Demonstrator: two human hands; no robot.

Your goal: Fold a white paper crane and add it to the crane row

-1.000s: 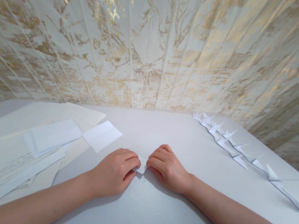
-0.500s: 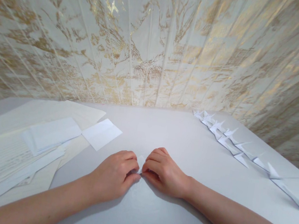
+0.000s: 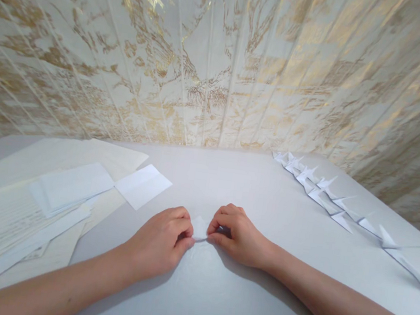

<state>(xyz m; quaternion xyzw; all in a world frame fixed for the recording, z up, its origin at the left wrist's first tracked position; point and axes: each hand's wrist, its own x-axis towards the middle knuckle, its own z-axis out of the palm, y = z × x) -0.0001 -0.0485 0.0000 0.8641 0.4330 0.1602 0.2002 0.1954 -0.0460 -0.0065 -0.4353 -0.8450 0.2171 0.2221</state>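
Observation:
Between my hands, low over the white table, is a small folded piece of white paper point(image 3: 200, 229) with a point at its far side. My left hand point(image 3: 164, 240) pinches its left edge between thumb and curled fingers. At the right edge, the thumb and fingertips of my right hand point(image 3: 239, 235) grip the paper too. Most of the outer edges are hidden by my fingers, so only the middle of the folded paper shows.
On the right stand several folded white paper cranes point(image 3: 316, 193) in rows. A square white sheet point(image 3: 144, 187) lies beyond my left hand. Left of it are stacked white papers point(image 3: 75, 185) and lined, written sheets point(image 3: 1, 222). A gold-patterned curtain point(image 3: 214, 74) hangs behind the table point(image 3: 190, 300).
My hands have moved slightly apart, the right one up and to the right. More of the folded paper's middle now shows between them.

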